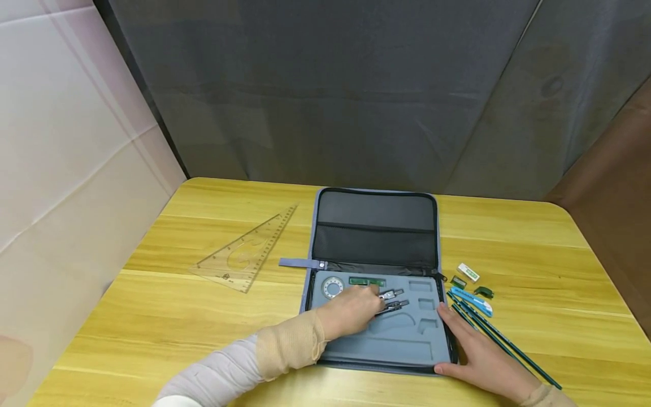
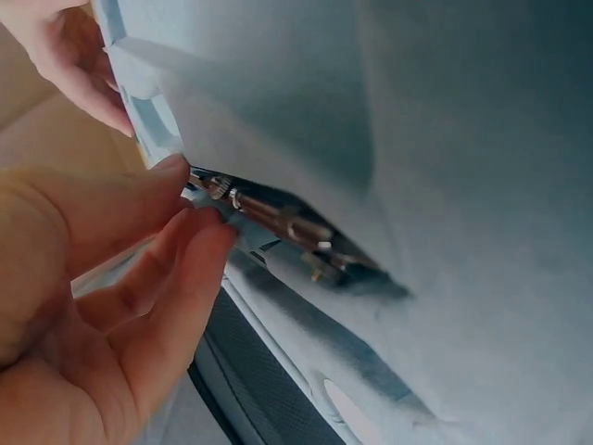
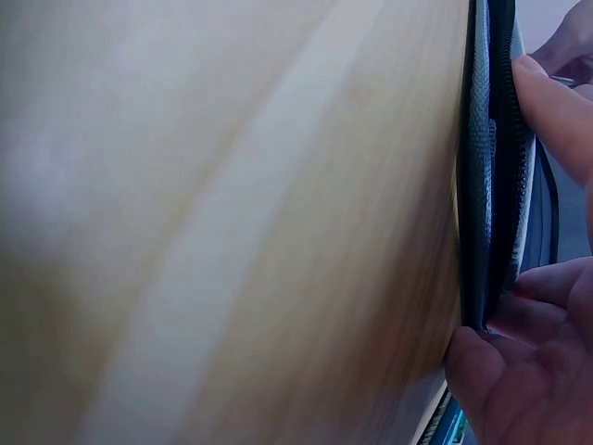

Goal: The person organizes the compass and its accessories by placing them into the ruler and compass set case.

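A zippered case [image 1: 376, 226] lies unfolded, with a grey moulded tray [image 1: 376, 350] in its near half. Over the tray, my left hand [image 1: 353, 310] pinches the end of a metal drawing compass [image 2: 287, 222] between thumb and fingertips. In the left wrist view the compass lies along a dark slot in the tray. Two metal instruments show beyond the fingers in the head view, the upper one [image 1: 391, 294] close to the lower one [image 1: 394, 306]. My right hand [image 1: 475, 350] holds the case's right edge, thumb and fingers spread along its zippered rim [image 3: 500, 185].
A clear set square [image 1: 244, 249] lies left of the case. To the right are a white eraser [image 1: 468, 272], a green sharpener [image 1: 458, 281], another small green item [image 1: 484, 292], a blue utility knife [image 1: 473, 301] and several dark green pencils [image 1: 529, 359]. A round dial [image 1: 333, 288] sits in the tray.
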Tool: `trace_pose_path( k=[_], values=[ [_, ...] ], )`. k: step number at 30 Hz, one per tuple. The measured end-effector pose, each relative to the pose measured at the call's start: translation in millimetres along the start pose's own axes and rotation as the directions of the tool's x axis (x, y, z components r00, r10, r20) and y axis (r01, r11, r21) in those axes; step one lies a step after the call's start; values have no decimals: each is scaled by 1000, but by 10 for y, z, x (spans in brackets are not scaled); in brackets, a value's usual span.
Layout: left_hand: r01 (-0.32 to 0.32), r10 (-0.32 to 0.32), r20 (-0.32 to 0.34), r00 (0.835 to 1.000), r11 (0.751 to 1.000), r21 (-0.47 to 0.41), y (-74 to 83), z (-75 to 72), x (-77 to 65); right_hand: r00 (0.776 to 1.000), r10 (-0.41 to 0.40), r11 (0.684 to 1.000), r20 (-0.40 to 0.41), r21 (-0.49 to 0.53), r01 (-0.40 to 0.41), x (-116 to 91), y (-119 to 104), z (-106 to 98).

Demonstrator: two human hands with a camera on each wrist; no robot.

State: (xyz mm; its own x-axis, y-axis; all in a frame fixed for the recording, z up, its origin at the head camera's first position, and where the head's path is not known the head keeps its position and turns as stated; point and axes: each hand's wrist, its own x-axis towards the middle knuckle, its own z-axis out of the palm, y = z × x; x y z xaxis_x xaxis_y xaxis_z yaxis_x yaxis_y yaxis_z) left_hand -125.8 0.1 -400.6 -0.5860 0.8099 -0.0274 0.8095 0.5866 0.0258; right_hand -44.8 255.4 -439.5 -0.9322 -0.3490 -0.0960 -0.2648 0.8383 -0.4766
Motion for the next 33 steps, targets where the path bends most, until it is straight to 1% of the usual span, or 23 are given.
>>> trace_pose_path(
  k=[3, 6, 9, 12, 15, 19, 23, 28, 29, 33],
  values=[
    [0, 0, 10, 1000, 1000, -10, 4, 0, -1, 1000, -3, 1000, -2, 0, 3, -5, 0, 0],
    [-16, 16, 12, 1000, 1000, -18, -1, 4, -8, 1000, -19, 1000, -4, 1, 19, -8, -1, -1],
    [-30, 31, 14, 999, 999, -39, -4, 3, -20, 1000, -4, 1000, 14, 16, 4, -7, -3, -3],
    [-30, 31, 16, 999, 998, -59, -3, 3, -23, 999, 16, 1000, 30, 23, -17, -4, -5, -9],
    [-36, 37, 14, 999, 998, -54, -1, 4, -20, 1000, 17, 1000, 26, 21, -18, -3, -3, -9],
    [-38, 39, 15, 999, 998, -41, 8, -5, -18, 1000, -8, 1000, 9, 17, 8, -3, -5, -8],
    [-27, 28, 41, 999, 999, -34, 19, -31, -14, 1000, -20, 1000, 4, 15, 20, -1, -14, -5],
    [-4, 15, 101, 995, 994, -107, 4, -58, 0, 1000, -10, 1000, 6, 14, 10, 1, -13, -5],
    [2, 14, 115, 993, 991, -135, -6, -60, 1, 1000, -15, 1000, 3, 14, 15, 0, -11, -4],
    [-18, 50, 151, 987, 977, -212, -69, -54, -20, 1000, -16, 1000, 12, 22, 16, -9, -10, -6]
  ],
)
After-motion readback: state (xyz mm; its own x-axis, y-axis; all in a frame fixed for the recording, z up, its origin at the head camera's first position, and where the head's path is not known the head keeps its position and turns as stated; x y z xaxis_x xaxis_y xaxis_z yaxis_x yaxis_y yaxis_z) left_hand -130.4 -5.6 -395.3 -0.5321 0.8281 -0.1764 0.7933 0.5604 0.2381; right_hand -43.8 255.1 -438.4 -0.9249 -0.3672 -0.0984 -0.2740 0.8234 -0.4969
